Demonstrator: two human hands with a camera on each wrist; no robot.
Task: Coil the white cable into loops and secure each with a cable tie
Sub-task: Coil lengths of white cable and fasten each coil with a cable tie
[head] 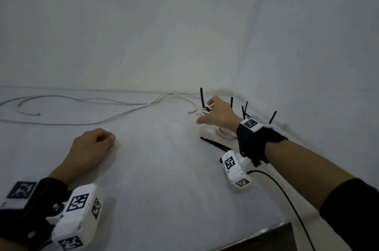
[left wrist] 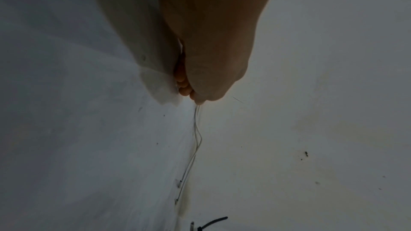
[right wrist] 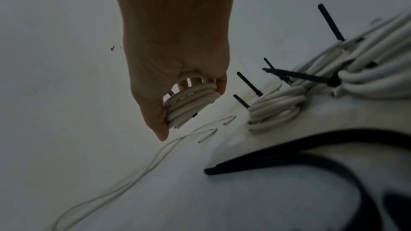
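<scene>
In right hand: cable coil.

The cable is white, its coiled bundles off-white at three o'clock, cinched by black cable ties. Wrist straps are black; the camera housings are white with black-and-white square marker patterns. The table is pale grey-white.

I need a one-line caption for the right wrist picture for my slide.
Right hand holds a small coil of white cable beside tied coils with black cable ties.
</scene>
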